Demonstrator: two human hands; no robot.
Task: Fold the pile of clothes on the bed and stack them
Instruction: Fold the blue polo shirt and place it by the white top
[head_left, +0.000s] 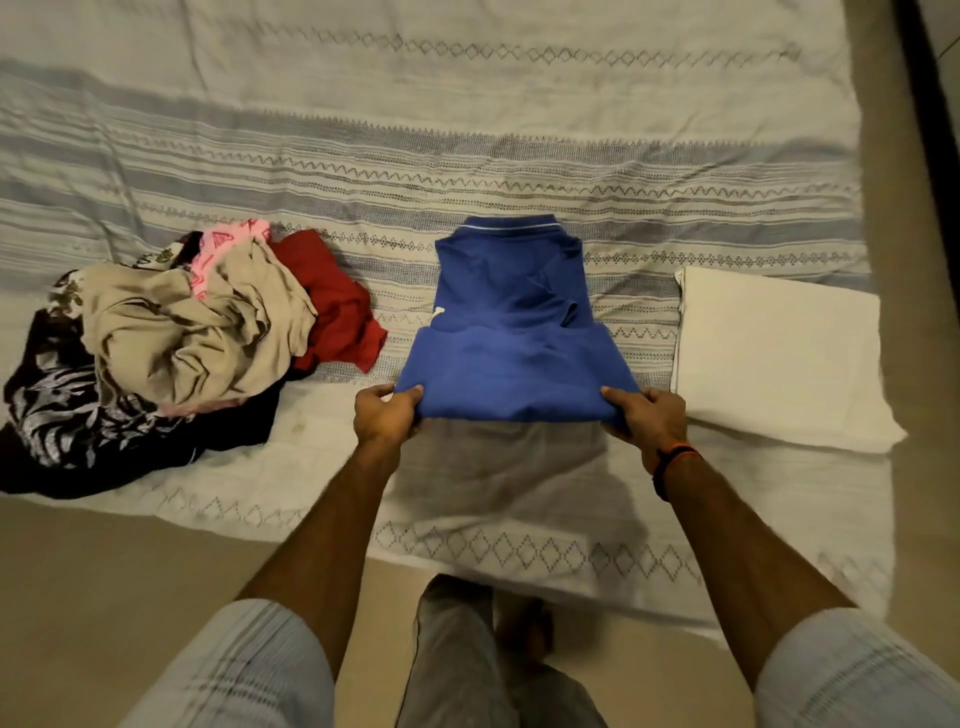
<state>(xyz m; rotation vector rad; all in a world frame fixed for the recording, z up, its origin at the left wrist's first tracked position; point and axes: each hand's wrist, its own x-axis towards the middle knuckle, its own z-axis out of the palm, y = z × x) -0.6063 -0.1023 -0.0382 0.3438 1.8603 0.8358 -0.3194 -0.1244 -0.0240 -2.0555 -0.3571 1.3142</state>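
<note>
- Blue polo shirt (511, 332) lies partly folded near the middle of the bed (467, 130), collar away from the person, its near edge lifted a little above the bedspread.
- Left hand (387, 415) grips the near left corner of the shirt, thumb on top and fingers curled under the cloth.
- Right hand (647, 421) grips the near right corner in the same way; a dark band with an orange thread (672, 462) sits on that wrist.
- Pile of clothes (171, 343) sits unfolded to the left of the shirt, apart from it: a beige garment on top, a pink patterned piece behind it, a red garment (332, 306) on the side nearest the shirt, and a dark floral piece underneath.
- White folded cloth (779, 358) lies flat to the right of the shirt, just beside it near the bed's right edge.
- Pale striped sleeves (249, 670) cover the upper arms at the bottom of the view.
</note>
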